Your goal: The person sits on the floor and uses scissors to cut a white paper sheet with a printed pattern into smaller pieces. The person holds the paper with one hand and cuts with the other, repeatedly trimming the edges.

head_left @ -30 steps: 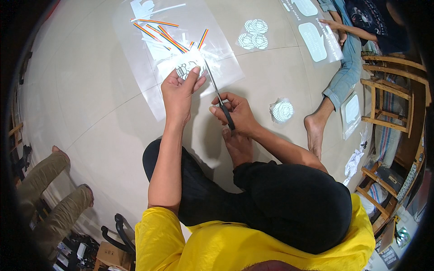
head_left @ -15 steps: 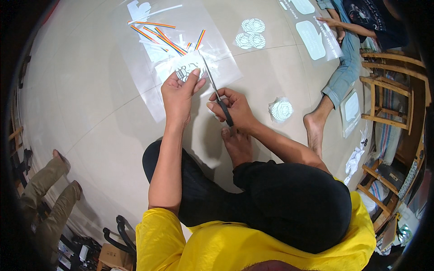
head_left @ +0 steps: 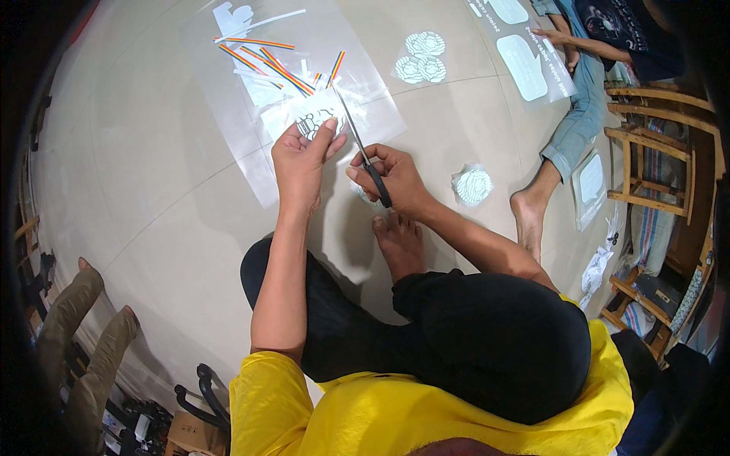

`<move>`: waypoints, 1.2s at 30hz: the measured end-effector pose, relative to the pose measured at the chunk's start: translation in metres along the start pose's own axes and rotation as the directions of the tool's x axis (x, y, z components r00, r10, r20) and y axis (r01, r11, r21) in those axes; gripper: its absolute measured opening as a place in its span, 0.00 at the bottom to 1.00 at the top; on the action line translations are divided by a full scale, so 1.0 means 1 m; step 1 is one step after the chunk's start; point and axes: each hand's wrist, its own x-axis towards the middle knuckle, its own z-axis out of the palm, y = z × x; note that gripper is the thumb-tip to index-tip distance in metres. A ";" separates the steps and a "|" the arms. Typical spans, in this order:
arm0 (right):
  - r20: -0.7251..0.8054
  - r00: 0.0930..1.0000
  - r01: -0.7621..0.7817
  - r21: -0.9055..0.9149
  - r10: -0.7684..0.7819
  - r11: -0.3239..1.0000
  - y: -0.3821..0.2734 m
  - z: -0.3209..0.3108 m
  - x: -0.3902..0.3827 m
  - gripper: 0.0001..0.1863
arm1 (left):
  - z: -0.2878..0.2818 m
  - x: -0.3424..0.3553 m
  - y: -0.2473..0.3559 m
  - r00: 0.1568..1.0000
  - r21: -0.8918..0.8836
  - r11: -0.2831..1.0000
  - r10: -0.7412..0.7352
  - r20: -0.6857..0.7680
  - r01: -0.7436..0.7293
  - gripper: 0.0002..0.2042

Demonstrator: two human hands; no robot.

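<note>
Barely shifted, both hands hold their places; a dark shape (head_left: 646, 372) has come in near right. Work looks like trimming: the left hand (head_left: 303, 163) pinches a printed sticker (head_left: 319, 114) above the plastic (head_left: 262, 176), thumb and fingers closed. Curled around the scissors (head_left: 376, 184), the right hand (head_left: 401, 181) keeps the blades at the sticker's right edge, their gap unclear. The next cut calls for a steady sticker.

Right of the paper piece (head_left: 312, 115) were the scissors (head_left: 372, 173); beyond both (on a plastic sheet (head_left: 257, 163)) lay strips (head_left: 287, 71).
</note>
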 end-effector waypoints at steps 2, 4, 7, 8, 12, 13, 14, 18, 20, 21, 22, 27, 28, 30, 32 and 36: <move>0.001 1.000 0.005 0.004 -0.005 1.000 -0.002 0.001 0.000 0.15 | -0.001 0.001 0.000 1.000 0.000 1.000 -0.004 -0.003 0.004 0.14; -0.004 1.000 0.014 0.010 -0.014 1.000 -0.003 0.001 0.002 0.16 | 0.000 0.000 0.001 1.000 0.000 1.000 -0.009 0.003 0.009 0.14; -0.008 1.000 0.025 0.009 -0.025 1.000 -0.005 0.001 0.007 0.17 | -0.002 0.000 0.000 1.000 0.003 1.000 -0.004 0.006 0.004 0.14; -0.005 1.000 0.022 -0.001 -0.022 1.000 -0.005 0.001 0.008 0.17 | -0.002 0.000 -0.001 1.000 0.005 1.000 0.000 0.005 0.000 0.14; 0.021 1.000 0.001 0.018 -0.002 1.000 -0.004 -0.001 0.010 0.17 | -0.002 0.000 0.002 1.000 -0.010 1.000 -0.008 0.012 0.008 0.15; 0.007 1.000 0.003 0.031 -0.003 1.000 -0.003 -0.002 0.011 0.16 | -0.002 0.000 0.002 1.000 -0.010 1.000 -0.011 0.012 0.011 0.15; -0.007 1.000 0.004 0.045 -0.004 0.999 -0.002 -0.002 0.012 0.16 | -0.002 0.000 0.002 1.000 -0.009 1.000 -0.014 0.012 0.014 0.15; -0.069 0.995 0.072 0.076 -0.067 0.995 -0.003 -0.007 0.016 0.14 | 0.001 -0.001 0.002 1.000 -0.083 0.996 0.011 -0.006 -0.012 0.14; -0.093 0.993 0.087 0.135 -0.075 0.987 -0.002 -0.017 0.021 0.18 | -0.001 0.000 0.000 1.000 -0.079 0.997 0.011 0.013 -0.010 0.14; -0.105 0.991 0.096 0.164 -0.079 0.982 -0.004 -0.021 0.024 0.21 | -0.001 0.000 -0.001 1.000 -0.043 0.999 0.005 0.025 -0.004 0.14; -0.124 0.987 0.126 0.167 -0.106 0.978 -0.006 -0.026 0.025 0.22 | -0.002 0.000 -0.002 0.999 -0.008 1.000 -0.001 0.038 0.002 0.14; -0.217 0.951 0.252 0.122 -0.222 0.960 -0.020 -0.039 0.028 0.25 | 0.001 -0.004 -0.011 0.990 0.134 0.989 -0.071 0.124 0.054 0.15; -0.232 0.943 0.270 0.115 -0.238 0.956 -0.024 -0.040 0.028 0.26 | 0.000 -0.005 -0.012 0.984 0.171 0.983 -0.088 0.156 0.061 0.16; -0.215 0.942 0.280 0.092 -0.256 0.955 -0.029 -0.041 0.031 0.26 | 0.002 -0.007 -0.015 0.973 0.220 0.973 -0.109 0.204 0.062 0.16; -0.182 0.951 0.269 0.082 -0.251 0.960 -0.032 -0.045 0.028 0.26 | 0.005 -0.010 -0.017 0.965 0.247 0.968 -0.114 0.236 0.054 0.17; -0.153 0.960 0.251 0.100 -0.234 0.963 -0.029 -0.051 0.019 0.27 | 0.011 -0.015 -0.017 0.975 0.222 0.973 -0.106 0.198 0.060 0.15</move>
